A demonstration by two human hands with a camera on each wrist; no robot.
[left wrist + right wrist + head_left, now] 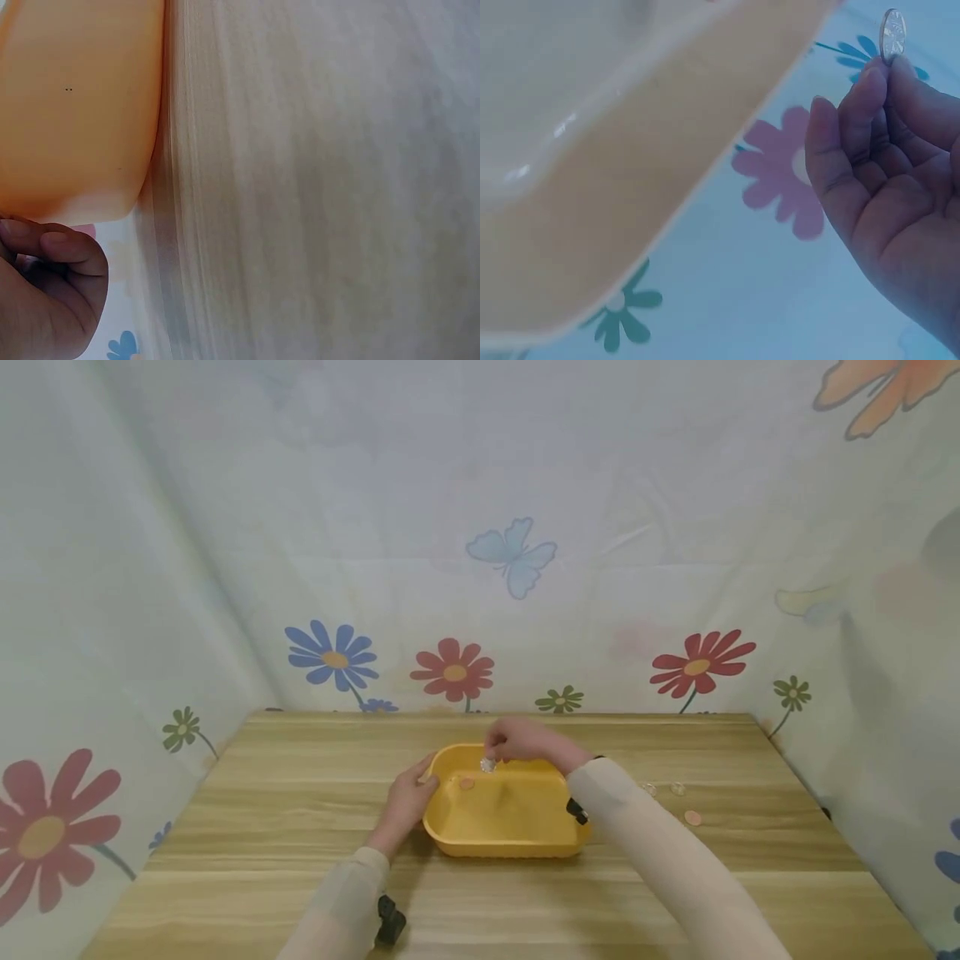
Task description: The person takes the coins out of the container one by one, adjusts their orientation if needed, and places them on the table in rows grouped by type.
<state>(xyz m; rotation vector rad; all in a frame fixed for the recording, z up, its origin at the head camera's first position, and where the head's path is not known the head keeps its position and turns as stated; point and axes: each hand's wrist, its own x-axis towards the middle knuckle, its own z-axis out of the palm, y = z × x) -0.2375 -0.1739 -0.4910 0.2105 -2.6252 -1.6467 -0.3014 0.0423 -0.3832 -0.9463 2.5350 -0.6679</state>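
Between finger and thumb, my right hand (521, 740) pinches a silver coin (893, 34), held on edge in the right wrist view. In the head view that hand is over the far side of a yellow plastic basin (510, 850). My left hand (408, 797) grips the basin's left end at the rim, its curled fingers (64, 247) against the wall in the left wrist view. Inside the basin, toward its left end, lies a copper-coloured coin (467, 783).
Right of the basin, past my right forearm, two silvery round coins (678, 788) and a copper-coloured coin (693, 817) lie on the wooden table (300, 777). A flower-printed cloth (375, 568) hangs behind the table and at both sides.
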